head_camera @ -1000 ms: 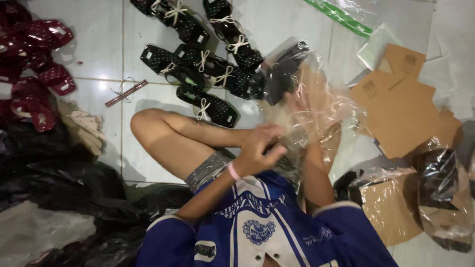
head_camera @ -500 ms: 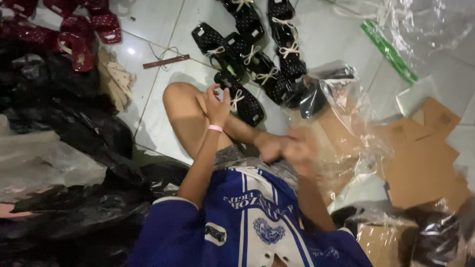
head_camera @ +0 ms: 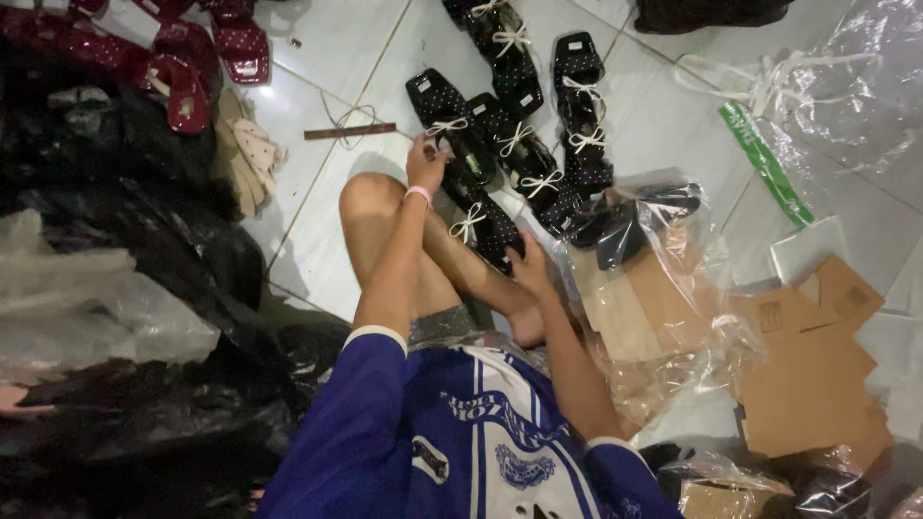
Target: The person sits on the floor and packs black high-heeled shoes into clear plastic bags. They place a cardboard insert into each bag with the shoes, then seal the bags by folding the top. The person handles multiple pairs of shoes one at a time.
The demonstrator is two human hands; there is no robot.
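Observation:
I sit on a white tiled floor (head_camera: 327,67) with my bent knee (head_camera: 370,202) in front of me. My left hand (head_camera: 426,161), with a pink band on the wrist, reaches over the knee and grips a black dotted sandal with a white bow (head_camera: 444,120). My right hand (head_camera: 529,269) rests on another black bow sandal (head_camera: 486,223) lying beside my shin. Several more such sandals (head_camera: 538,144) lie in rows beyond. A clear plastic bag (head_camera: 639,216) holding dark sandals lies to the right of them.
Red sandals (head_camera: 197,67) and beige ones (head_camera: 245,149) lie at the upper left beside black plastic bags (head_camera: 115,240). A brown stick (head_camera: 349,131) lies on the tiles. Cardboard pieces (head_camera: 808,375) and clear plastic wrap (head_camera: 846,86) cover the right side.
My left hand has reached forward over my knee and taken hold of a black sandal. My right hand has left the plastic bag and moved onto a sandal by my shin.

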